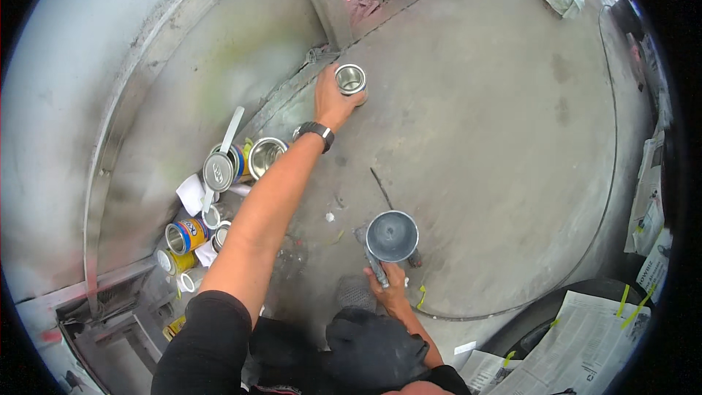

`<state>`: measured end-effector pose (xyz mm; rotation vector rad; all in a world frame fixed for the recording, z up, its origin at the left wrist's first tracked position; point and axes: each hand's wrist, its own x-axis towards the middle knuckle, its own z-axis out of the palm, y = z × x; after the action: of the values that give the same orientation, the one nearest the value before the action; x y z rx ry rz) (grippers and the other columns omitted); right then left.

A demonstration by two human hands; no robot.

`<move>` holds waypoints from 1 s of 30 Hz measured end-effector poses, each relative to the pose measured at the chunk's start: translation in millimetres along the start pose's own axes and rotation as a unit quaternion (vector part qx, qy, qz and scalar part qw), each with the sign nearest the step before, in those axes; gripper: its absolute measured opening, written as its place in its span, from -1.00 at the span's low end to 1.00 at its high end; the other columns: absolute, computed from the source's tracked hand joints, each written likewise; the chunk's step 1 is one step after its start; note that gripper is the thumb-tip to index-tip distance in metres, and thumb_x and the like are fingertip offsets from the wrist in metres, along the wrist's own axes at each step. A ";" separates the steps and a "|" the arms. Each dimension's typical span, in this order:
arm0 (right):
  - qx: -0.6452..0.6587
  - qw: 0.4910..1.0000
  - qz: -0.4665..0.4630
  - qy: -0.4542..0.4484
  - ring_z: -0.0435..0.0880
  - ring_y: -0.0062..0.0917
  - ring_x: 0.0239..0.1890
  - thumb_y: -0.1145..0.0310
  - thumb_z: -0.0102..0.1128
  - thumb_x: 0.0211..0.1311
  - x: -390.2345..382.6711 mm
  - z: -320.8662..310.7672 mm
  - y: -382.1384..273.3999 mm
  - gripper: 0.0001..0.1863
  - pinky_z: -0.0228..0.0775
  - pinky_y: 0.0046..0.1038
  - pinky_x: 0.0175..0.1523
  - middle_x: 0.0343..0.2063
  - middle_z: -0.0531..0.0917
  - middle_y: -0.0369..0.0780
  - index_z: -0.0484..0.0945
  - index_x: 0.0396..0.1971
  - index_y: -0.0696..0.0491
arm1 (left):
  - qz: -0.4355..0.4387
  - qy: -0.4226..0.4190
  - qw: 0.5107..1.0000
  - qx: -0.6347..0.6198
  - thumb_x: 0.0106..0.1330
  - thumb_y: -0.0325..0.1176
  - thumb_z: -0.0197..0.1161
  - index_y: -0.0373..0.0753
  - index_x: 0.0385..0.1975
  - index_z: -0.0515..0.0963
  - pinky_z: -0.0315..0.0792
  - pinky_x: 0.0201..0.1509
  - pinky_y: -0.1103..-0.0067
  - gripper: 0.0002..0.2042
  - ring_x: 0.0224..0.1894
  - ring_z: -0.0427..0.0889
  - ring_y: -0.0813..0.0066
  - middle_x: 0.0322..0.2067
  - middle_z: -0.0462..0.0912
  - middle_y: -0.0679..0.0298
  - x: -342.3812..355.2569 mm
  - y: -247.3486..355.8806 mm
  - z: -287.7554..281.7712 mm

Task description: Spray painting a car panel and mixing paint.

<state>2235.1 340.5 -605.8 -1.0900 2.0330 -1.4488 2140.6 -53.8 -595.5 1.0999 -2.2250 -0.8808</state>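
My left hand [333,104] is stretched far forward and grips a small open metal can [351,79] standing on the grey concrete floor. A dark watch sits on that wrist. Close to my body, my right hand [391,289] holds the handle of a spray gun whose round grey metal cup [392,235] points up at me. The gun rests low over the floor.
Several paint cans [219,170] lie and stand against the grey wall at left, one larger open tin [265,155] among them, with a flat stir stick. A thin hose [607,197] curves across the floor at right. Newspaper-masked parts [585,344] fill the lower right.
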 end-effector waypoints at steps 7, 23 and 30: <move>-0.001 0.999 0.040 0.022 0.65 -0.17 -0.43 0.44 0.48 0.07 9.8 -13.3 3.6 -0.66 0.44 -0.30 -0.31 -0.43 0.64 -0.05 0.60 -0.18 0.21 | 0.023 0.032 0.977 -0.208 -0.04 -0.25 0.60 -0.34 0.15 0.34 0.42 0.25 0.43 -0.25 0.13 0.53 0.29 0.01 0.53 0.12 -42.4 35.3 -43.3; 0.032 0.996 -0.072 -0.032 0.74 -0.22 -0.34 0.40 0.57 -0.04 30.3 19.8 -27.2 -0.59 0.57 -0.28 -0.31 -0.30 0.72 -0.09 0.63 -0.17 0.16 | 0.206 -0.185 0.955 0.106 -0.24 -0.31 0.54 -0.16 0.22 0.49 0.24 0.18 0.39 -0.19 0.08 0.55 0.25 0.01 0.59 0.23 -182.9 147.9 -253.8; 0.023 0.992 -0.117 -0.052 0.76 -0.21 -0.27 0.40 0.58 -0.07 17.5 28.2 -40.3 -0.58 0.61 -0.30 -0.27 -0.23 0.72 -0.08 0.63 -0.17 0.14 | 0.210 -0.212 0.927 0.226 -0.29 -0.32 0.54 -0.04 0.23 0.47 0.13 0.18 0.28 -0.15 0.07 0.49 0.28 0.01 0.55 0.28 -214.1 168.4 -271.2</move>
<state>2258.8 303.7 -577.3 -1.3923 1.8413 -1.5058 2356.2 112.1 -324.0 0.5873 -2.9774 -0.4555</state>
